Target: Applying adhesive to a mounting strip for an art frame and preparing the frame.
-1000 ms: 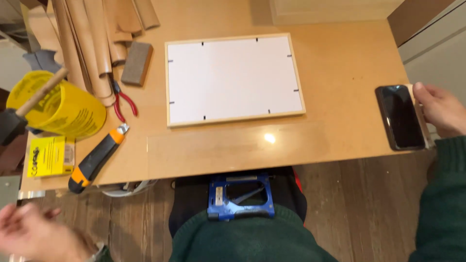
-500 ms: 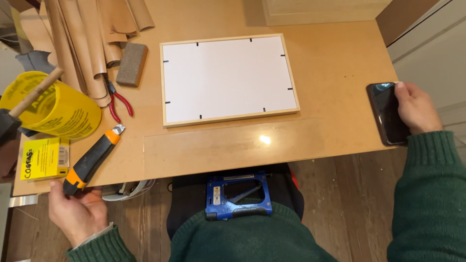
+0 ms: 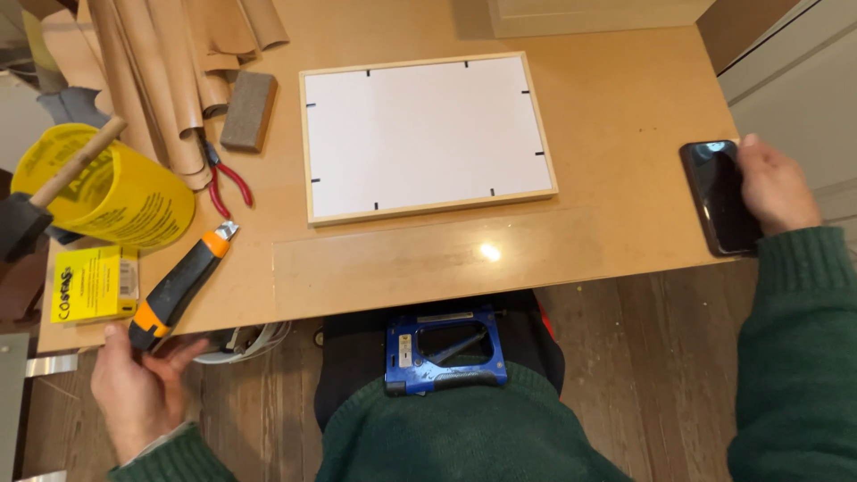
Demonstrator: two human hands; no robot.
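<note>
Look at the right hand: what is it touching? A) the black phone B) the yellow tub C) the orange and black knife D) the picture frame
A: the right hand rests on the black phone at the right edge of the table, while the picture frame lies untouched in the middle and the utility knife is over by the left hand.
</note>
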